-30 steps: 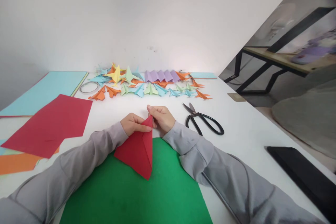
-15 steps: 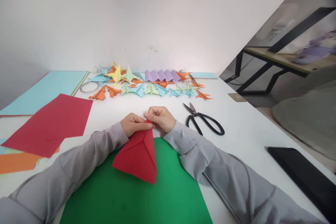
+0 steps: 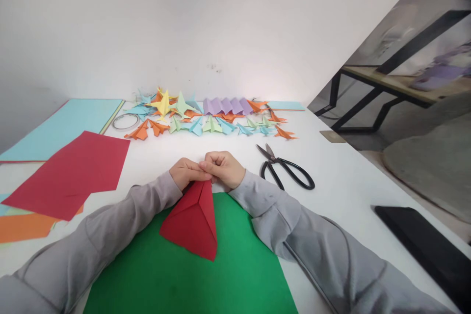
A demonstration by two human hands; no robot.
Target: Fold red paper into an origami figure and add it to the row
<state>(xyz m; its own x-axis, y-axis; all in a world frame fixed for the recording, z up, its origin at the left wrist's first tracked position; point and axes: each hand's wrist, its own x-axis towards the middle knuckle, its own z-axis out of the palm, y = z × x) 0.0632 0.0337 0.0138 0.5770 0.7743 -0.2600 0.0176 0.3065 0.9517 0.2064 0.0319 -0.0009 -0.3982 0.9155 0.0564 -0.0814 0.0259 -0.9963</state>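
Folded red paper [image 3: 195,223], mid-view above the green sheet [image 3: 191,284]! From the left, an orange sheet [image 3: 25,228] runs out of frame, partly covered. Now the left hand [image 3: 187,174] pinches the paper's top, the right hand [image 3: 227,169] pinching there too, their fingers hiding the tip. Rightward, scissors [image 3: 273,159] gape, one loop meeting the sleeve [image 3: 272,206]; a black slab [image 3: 423,250] is cut off.

Red paper [image 3: 191,221], green sheet [image 3: 206,284], grey sleeves [image 3: 125,225].
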